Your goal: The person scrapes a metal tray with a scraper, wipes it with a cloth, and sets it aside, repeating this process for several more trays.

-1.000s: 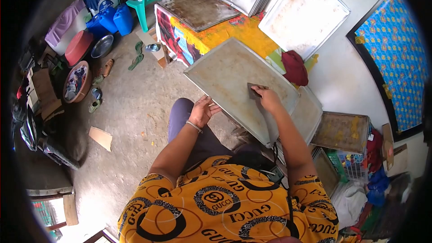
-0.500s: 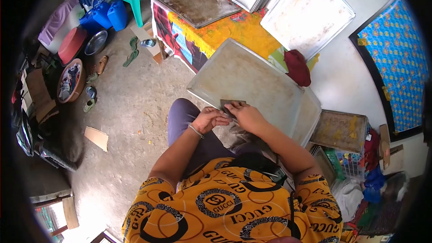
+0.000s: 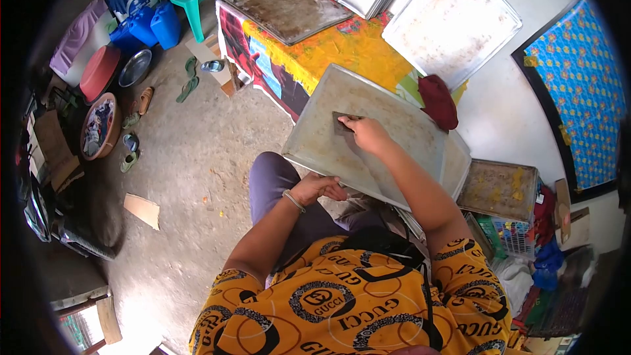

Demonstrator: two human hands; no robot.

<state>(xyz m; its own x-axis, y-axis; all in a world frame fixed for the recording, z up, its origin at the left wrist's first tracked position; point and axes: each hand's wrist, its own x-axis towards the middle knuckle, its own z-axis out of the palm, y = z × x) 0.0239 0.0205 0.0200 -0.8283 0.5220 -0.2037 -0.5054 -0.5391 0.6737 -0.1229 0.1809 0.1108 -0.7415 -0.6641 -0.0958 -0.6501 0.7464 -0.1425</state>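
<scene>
A large metal baking tray [image 3: 401, 138] with brownish stains lies tilted across my lap, its far side against the cloth-covered table. Out over the tray's surface, my right hand [image 3: 368, 135] presses a thin, dark, flat square piece [image 3: 341, 125] against the metal; its material is not clear. My left hand [image 3: 319, 189] is at the tray's near edge, with the thumb by the rim and the fingers curled just below it. A second tray [image 3: 453, 167] shows beneath the first at the right.
A table [image 3: 289, 62] with a yellow cloth carries a browned tray [image 3: 286, 10]. Another tray [image 3: 453, 23] leans on the wall beside a dark red cloth [image 3: 438, 102]. Right of me stands a crate [image 3: 514, 236] topped by a tray [image 3: 497, 190]. Sandals and basins lie left.
My right hand has moved forward, up the tray, with the dark flat piece. My left hand has come away from the piece and dropped slightly to the tray's near edge.
</scene>
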